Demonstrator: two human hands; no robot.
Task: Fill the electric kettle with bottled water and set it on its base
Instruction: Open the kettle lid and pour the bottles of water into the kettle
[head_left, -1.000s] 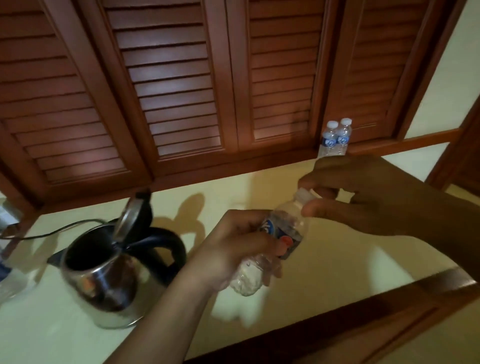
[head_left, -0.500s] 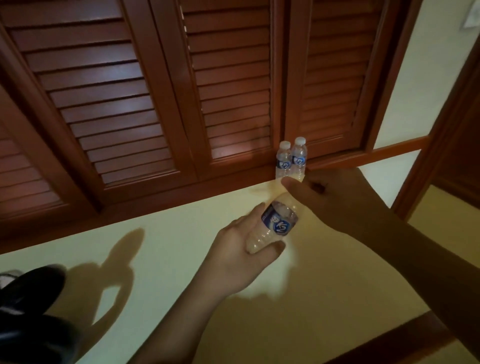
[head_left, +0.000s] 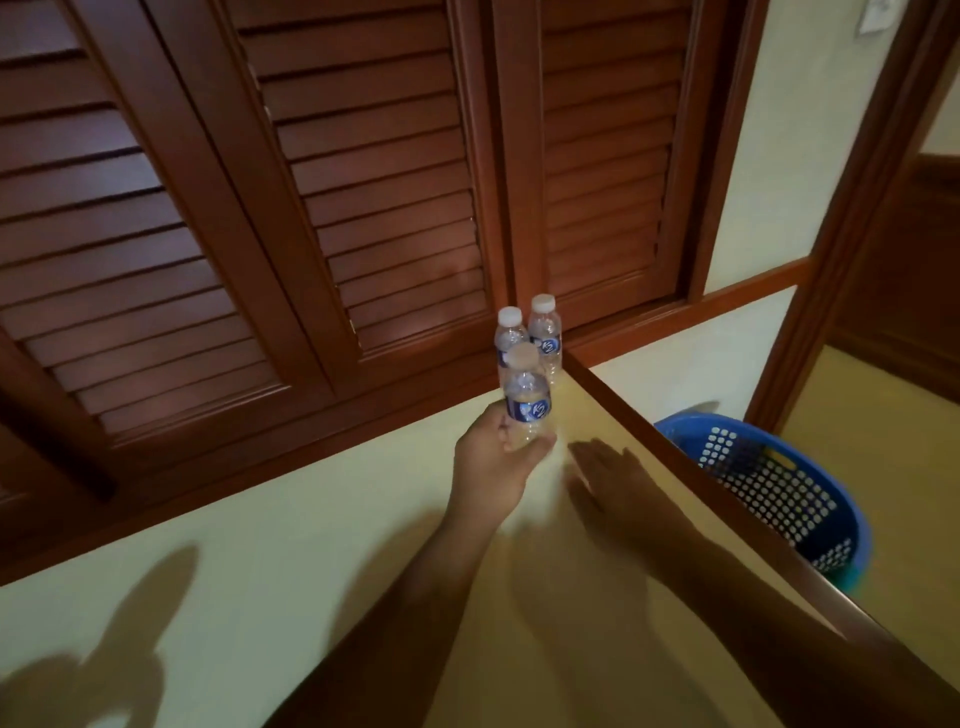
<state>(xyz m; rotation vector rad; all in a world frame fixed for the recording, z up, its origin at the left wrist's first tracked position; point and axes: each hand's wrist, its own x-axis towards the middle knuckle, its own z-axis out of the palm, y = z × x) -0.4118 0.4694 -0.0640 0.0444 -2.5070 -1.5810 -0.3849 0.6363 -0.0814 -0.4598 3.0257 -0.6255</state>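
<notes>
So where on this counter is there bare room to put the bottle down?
The counter is bare between the shutter doors and the left hand, and nearer the camera. It is crowded at the far corner: two capped bottles stand there, just behind the held bottle, by the right hand.

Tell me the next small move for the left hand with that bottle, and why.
Probably set the capped bottle down upright beside the two standing bottles and let go: the left hand holds it just before them, and the right hand is open and off it.

Small clear plastic bottle w/ blue glossy label (head_left: 525, 402) looks thin, crinkled. Dark red-brown louvred wood doors (head_left: 363, 182) are varnished, shiny. Pale yellow smooth countertop (head_left: 311, 519), slight sheen. Blue perforated plastic basket (head_left: 779, 483), matt.
</notes>
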